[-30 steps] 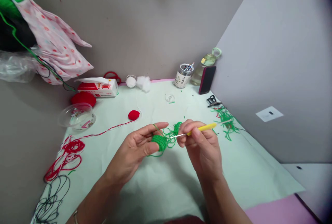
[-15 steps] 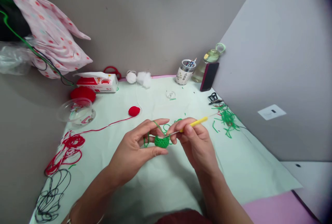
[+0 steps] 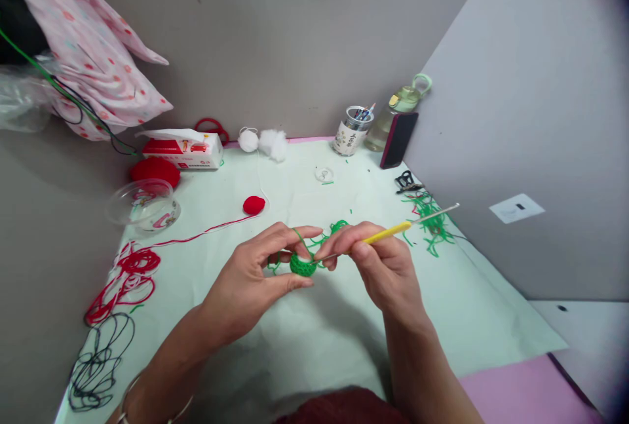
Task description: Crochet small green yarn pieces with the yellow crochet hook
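Observation:
Between the thumb and fingers of my left hand (image 3: 263, 267) is a small round green crochet piece (image 3: 303, 265), with white showing in its opening. A strand of green yarn (image 3: 301, 238) runs up from the piece to my left index finger. My right hand (image 3: 381, 260) grips a crochet hook (image 3: 388, 233) by its yellow handle. One metal end of the hook meets the rim of the green piece; the other points up and right. Loose green yarn (image 3: 338, 227) lies behind my right fingers, partly hidden.
A red crocheted ball (image 3: 254, 205) lies beyond my left hand. Tangled red and white yarn (image 3: 140, 267) and dark cord (image 3: 98, 365) lie at left. Green yarn scraps (image 3: 432, 221), a phone (image 3: 399, 140), a pen holder (image 3: 352, 132) and a tissue box (image 3: 196, 151) stand or lie around.
The crochet hook has turned a little and its free end now shows farther right. My right hand has shifted slightly right; the green piece sits slightly left and is tilted differently.

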`<state>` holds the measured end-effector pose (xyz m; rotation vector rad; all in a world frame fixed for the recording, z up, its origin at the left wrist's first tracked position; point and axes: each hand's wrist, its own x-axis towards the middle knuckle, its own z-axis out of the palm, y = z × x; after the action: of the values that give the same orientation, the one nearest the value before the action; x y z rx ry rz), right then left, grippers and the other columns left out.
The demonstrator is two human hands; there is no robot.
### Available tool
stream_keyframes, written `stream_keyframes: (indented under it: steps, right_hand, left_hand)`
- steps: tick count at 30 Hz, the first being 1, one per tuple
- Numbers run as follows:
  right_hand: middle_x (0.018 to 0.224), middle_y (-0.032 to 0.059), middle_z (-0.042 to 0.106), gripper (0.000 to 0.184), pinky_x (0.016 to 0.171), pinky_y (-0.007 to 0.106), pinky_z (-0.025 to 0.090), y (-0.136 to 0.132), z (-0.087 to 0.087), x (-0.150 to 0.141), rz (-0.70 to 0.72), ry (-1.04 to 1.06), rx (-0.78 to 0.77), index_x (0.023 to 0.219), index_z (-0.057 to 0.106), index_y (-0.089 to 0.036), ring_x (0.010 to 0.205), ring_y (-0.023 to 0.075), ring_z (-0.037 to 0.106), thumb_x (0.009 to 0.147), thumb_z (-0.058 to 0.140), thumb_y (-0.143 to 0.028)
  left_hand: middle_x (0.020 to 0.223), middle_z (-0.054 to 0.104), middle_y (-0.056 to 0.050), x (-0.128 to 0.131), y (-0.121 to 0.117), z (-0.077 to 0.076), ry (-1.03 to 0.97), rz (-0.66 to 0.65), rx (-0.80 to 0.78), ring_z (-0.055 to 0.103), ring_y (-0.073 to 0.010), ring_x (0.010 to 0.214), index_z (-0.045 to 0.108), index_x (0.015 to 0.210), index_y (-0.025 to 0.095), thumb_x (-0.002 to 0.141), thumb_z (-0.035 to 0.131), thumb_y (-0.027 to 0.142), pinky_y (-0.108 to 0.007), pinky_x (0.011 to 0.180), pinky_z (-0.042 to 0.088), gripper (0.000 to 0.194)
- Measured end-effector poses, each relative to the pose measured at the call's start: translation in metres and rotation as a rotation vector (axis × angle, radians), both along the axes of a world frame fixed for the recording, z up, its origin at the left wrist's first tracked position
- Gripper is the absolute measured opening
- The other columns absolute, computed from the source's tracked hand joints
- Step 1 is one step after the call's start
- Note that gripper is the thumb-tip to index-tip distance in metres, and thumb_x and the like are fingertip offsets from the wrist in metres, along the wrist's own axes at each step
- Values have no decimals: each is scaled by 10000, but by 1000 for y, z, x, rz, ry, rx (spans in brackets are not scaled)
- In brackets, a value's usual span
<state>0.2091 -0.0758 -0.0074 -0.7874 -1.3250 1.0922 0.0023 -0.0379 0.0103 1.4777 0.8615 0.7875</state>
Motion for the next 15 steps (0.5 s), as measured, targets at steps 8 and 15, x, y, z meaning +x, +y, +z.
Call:
stream_keyframes:
  steps: [8,15]
  right_hand:
    - [921,19,751,215,770,293,563,-1,3,0,-50,-226,75,1029,749,-251,833,143,703,1064,537,-246]
    - [935,35,757,211,777,316,578,-1,2,0,-15,-201,124,1043,753,-238,870,165,716,1055,544,-214]
  left_hand:
    - [898,651,33,0,3,-5,36,-25,12,616,-136,860,781,1204,354,786,807,103,-267,829,514,489]
    - [884,644,47,-1,4,-5,46,-27,-16,614,-129,861,783,1189,400,774,837,131,-261,828,500,498]
